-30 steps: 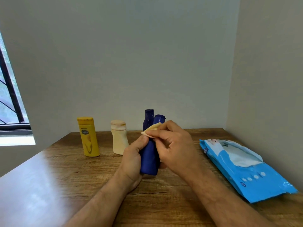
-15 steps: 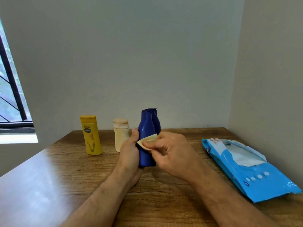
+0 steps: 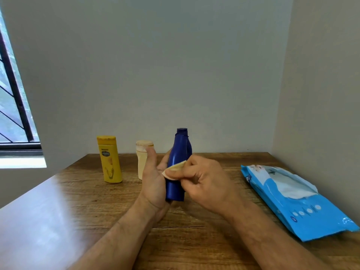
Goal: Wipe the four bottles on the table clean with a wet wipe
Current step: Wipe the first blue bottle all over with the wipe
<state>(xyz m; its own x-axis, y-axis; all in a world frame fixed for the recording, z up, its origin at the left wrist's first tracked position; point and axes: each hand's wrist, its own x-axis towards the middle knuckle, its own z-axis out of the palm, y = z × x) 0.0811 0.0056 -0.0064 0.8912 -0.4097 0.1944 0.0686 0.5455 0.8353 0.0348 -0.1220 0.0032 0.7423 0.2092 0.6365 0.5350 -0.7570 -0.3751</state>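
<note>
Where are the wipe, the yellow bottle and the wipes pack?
wipe [image 3: 174, 169], head view, on its folded middle.
yellow bottle [image 3: 111, 164], head view, on its front label.
wipes pack [image 3: 303, 209], head view, on its blue wrapper.

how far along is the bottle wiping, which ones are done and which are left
In hand: the left hand holds a blue bottle while the right hand rubs a folded wipe on its side. A second blue bottle stands right behind it. The yellow bottle and cream bottle stand untouched at the back. Nothing shows which, if any, are already clean.
</note>
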